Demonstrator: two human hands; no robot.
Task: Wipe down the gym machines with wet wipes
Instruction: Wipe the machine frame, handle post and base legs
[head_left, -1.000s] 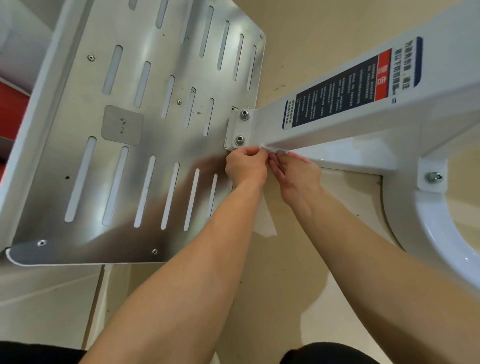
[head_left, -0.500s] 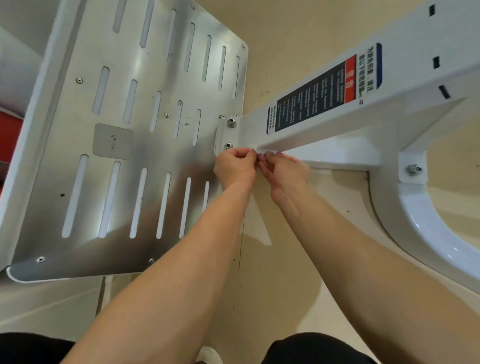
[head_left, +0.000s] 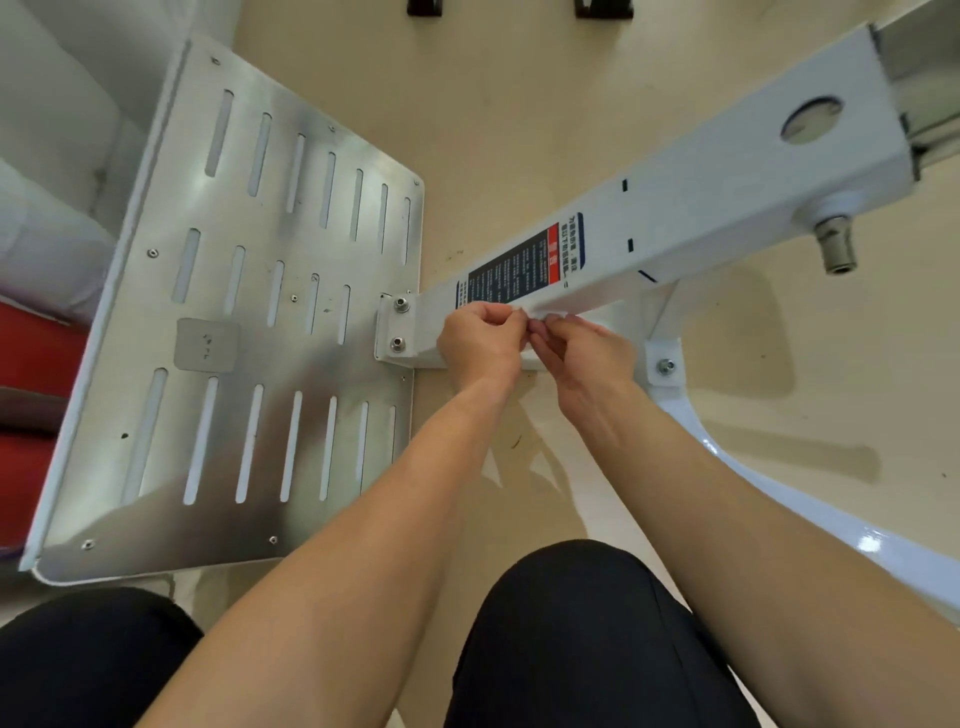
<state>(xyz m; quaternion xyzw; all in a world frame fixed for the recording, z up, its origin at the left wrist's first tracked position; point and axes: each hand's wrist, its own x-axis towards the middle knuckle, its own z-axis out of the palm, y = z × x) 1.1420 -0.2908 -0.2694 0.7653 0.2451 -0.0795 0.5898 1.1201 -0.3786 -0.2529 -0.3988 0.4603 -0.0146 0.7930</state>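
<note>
1. One view: head-worn, wide-angle, looking steeply down and a little forward.
2. Bottom edge: the person's knees (head_left: 587, 623) in black, close under the lens. The forearms (head_left: 363, 545) run up from the lower corners toward centre.
3. Just above centre, near the lens: left hand (head_left: 480, 343) and right hand (head_left: 587, 353) meet at the white beam (head_left: 727, 208).
4. The slotted plate (head_left: 270, 322) fills the left. Beige floor (head_left: 519, 104) shows at top and right.
5. Straight edges bow toward the borders.

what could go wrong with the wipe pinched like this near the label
The wipe is pinched small between the left hand and right hand, so it could tear or slip off the beam. Rubbing wet across the warning label may lift its edge. Knuckles could scrape the bolts nearby.
</note>
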